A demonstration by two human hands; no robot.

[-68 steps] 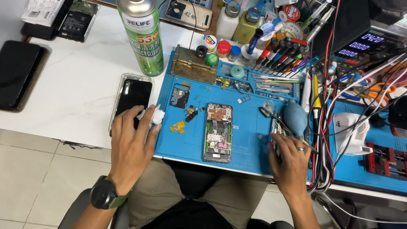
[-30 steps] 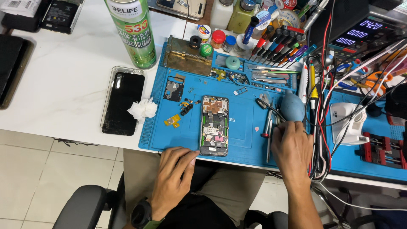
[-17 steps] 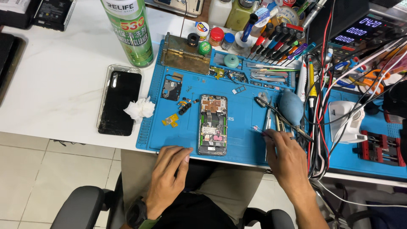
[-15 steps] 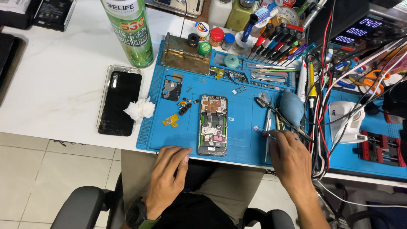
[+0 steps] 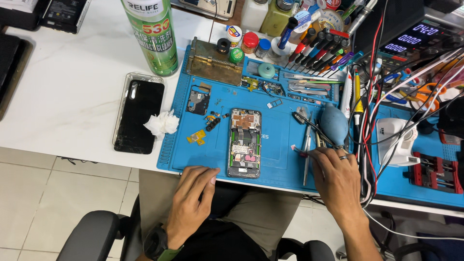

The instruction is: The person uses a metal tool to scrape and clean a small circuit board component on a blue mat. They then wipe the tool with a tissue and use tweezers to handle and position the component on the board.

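The opened black smartphone with its back removed and circuit boards exposed (image 5: 244,142) lies upright on the blue silicone repair mat (image 5: 278,140), near the mat's front edge and between the two hands. The left hand (image 5: 193,198) rests palm down at the front edge of the mat, just left of the phone's lower end; its fingers are loosely curled and close together, the fingertips on the mat, holding nothing. A dark watch with a green strap (image 5: 157,244) sits on that wrist. The right hand (image 5: 335,181), with a dark ring on one finger, rests on the right part of the mat, its fingers bent and drawn together around the ends of the thin metal tweezers and probes (image 5: 308,145) lying there; a small pink-tipped piece (image 5: 295,149) shows at its fingertips, though whether it is pinched I cannot tell. Just above this hand lies a blue-grey rubber air blower bulb (image 5: 334,123). Left of the phone on the mat are a small dark circuit-board cover (image 5: 197,101) and a yellow flex piece (image 5: 196,137). Off the mat's left edge sit a crumpled white tissue (image 5: 162,123) and a black phone screen panel in a clear case (image 5: 137,114) on the white table (image 5: 72,92), with a tall green spray can (image 5: 152,34) behind.
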